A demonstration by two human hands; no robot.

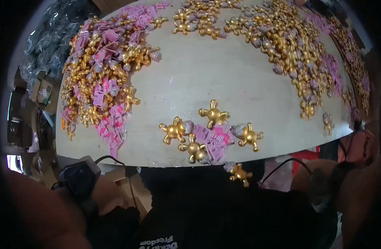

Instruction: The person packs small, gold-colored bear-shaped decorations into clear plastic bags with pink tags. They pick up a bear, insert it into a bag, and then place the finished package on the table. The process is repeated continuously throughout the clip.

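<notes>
Left hand (45,211) and right hand (362,186): blurred near the lens (grip could not be told). One gold figure (239,174) showed at the table's (190,70) near edge; four more (174,130) surrounded pink tags (215,139); heaps (296,50) lay beyond.

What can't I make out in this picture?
All in the head view:
Left hand and right hand: dark, blurred and cut by the rim; grip unclear.
Pink tags: print too small.
Left heap: lower pieces hidden under the upper ones.
Plastic: outer side lost in the dark rim.
Lowest gold figure: support unclear against black clothing.
</notes>
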